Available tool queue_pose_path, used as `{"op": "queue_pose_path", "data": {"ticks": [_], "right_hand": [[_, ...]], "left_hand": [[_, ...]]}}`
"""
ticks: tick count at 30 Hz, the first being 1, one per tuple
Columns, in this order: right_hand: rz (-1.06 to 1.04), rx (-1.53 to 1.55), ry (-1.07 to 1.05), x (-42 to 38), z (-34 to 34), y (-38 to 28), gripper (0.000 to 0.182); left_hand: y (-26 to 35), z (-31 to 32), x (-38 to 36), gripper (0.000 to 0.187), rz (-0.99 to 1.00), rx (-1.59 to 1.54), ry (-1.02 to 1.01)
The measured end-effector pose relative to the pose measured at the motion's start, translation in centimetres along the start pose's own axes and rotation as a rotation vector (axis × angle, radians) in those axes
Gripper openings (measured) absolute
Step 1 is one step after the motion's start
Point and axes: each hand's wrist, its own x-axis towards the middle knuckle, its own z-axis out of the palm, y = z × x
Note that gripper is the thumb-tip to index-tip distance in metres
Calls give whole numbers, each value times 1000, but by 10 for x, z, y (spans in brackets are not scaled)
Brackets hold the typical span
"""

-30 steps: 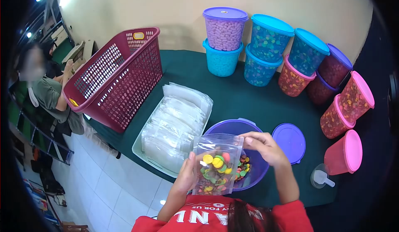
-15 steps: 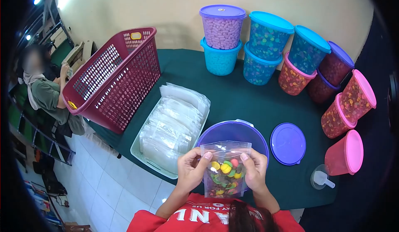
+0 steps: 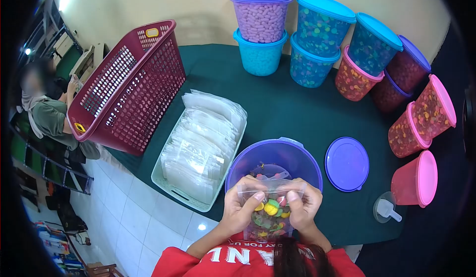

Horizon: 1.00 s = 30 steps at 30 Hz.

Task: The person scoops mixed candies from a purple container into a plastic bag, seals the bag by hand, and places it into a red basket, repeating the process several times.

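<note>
Both hands pinch the top edge of a small clear bag [image 3: 267, 210] of coloured candies, left hand [image 3: 238, 211] and right hand [image 3: 303, 208] close together, just above the near rim of the open purple tub [image 3: 248, 159]. If the pinch slips, I judge candies could spill onto the green table [image 3: 277, 108] beyond.

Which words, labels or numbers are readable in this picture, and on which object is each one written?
"NL": large white letters, cut off, on the person's red shirt.
A line of small white print above those letters on the shirt: too blurred to read.
Yellow tag on the rim of the red basket: no readable text.
Lids, tubs and the zip bag held in both hands: no text visible.
</note>
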Motion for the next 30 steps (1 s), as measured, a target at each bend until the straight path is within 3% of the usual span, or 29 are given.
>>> {"op": "queue_pose_path", "data": {"ticks": [4,10,13,18,21,25,28,30], "right_hand": [[24,-12,-54,1,-1,3,9],[-63,-128,-46,1,-2,3,7],[-85,-84,-58,-1,-4,8,7],[-39,35,-100,-1,1,5,17],[-9,18,-86,-7,6,6,18],[-41,-11,-99,-15,21,-10,17],[-151,-50,-205,-20,33,-16,15],[-341,-147,-165,-25,43,-19,12]], "left_hand": [[3,1,1,7,-7,-11,17],[0,1,1,3,153,280,18],[0,1,-1,4,69,130,15],[12,2,-1,20,-118,-61,-100],[10,-9,-10,23,-80,-23,-186],[24,-11,-29,20,-48,-20,-155],[33,-17,-42,17,19,-20,-102],[37,-24,-49,12,107,140,-46]]}}
